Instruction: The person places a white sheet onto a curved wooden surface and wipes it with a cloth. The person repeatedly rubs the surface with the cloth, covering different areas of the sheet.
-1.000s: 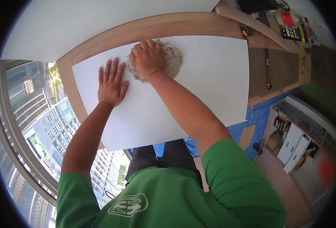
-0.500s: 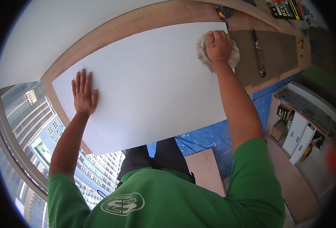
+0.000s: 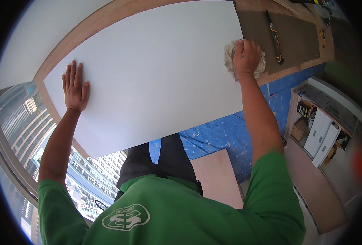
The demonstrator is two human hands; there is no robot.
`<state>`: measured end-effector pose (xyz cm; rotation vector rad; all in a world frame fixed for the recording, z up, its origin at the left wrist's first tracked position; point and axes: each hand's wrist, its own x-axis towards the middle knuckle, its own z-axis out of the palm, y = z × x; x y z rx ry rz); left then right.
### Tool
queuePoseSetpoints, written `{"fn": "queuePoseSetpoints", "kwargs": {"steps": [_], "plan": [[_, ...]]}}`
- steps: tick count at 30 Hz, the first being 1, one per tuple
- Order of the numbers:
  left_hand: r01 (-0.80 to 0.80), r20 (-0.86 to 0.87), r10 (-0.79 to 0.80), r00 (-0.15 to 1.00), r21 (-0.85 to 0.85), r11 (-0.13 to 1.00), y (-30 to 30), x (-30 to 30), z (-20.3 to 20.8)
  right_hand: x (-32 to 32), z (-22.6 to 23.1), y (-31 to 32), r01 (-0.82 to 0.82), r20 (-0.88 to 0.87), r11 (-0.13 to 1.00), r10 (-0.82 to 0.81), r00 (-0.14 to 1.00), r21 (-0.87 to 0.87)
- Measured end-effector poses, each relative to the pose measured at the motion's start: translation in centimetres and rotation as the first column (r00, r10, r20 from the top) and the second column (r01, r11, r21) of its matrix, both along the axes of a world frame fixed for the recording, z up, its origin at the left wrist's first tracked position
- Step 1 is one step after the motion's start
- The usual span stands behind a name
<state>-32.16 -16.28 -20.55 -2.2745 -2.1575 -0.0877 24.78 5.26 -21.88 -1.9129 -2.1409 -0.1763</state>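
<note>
A large white sheet [image 3: 156, 77] lies flat over a wooden worktop. My left hand [image 3: 75, 87] rests flat near the sheet's left end, fingers stretched out and holding nothing. At the right end, my right hand [image 3: 247, 56] is closed on a crumpled beige rag [image 3: 231, 57], pressing it down over the sheet's right edge. The underside of the rag is hidden. To the right of that hand, a utility knife [image 3: 276, 43] with a black and orange handle lies on a dark brown panel [image 3: 301, 36].
Blue sheeting [image 3: 213, 136] covers the floor below the worktop, with a pinkish wooden board [image 3: 217, 175] on it. A cabinet [image 3: 318, 130] holding boxes and white panels stands at the right. A window [image 3: 23, 118] is at the left. The worktop's wooden edge [image 3: 87, 30] borders a white wall.
My right hand has drawn the rag toward me along the sheet's right edge. My left hand stays flat on the same part of the sheet. The whole view has shifted.
</note>
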Motion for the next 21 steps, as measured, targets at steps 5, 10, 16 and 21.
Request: {"fn": "queuePoseSetpoints", "kwargs": {"steps": [5,10,16,21], "plan": [[-0.016,-0.045,0.016,0.999,0.001,1.000,-0.1,0.3,-0.1,3.4,0.1,-7.3,0.020,0.006,0.998,-0.020,1.000,0.057],[-0.016,-0.025,0.016,1.000,-0.002,1.000,-0.4,0.3,-0.1,-0.3,1.0,-14.3,-0.004,-0.022,1.000,0.004,1.000,-0.018],[-0.025,0.021,0.025,0.999,-0.003,1.000,0.0,0.6,0.7,-10.4,1.9,-21.0,-0.041,-0.094,0.991,0.029,0.995,-0.125],[-0.051,0.047,0.055,0.997,-0.080,0.995,0.2,0.7,1.3,-11.5,1.8,-14.7,-0.044,-0.131,0.994,0.030,0.991,-0.099]]}}
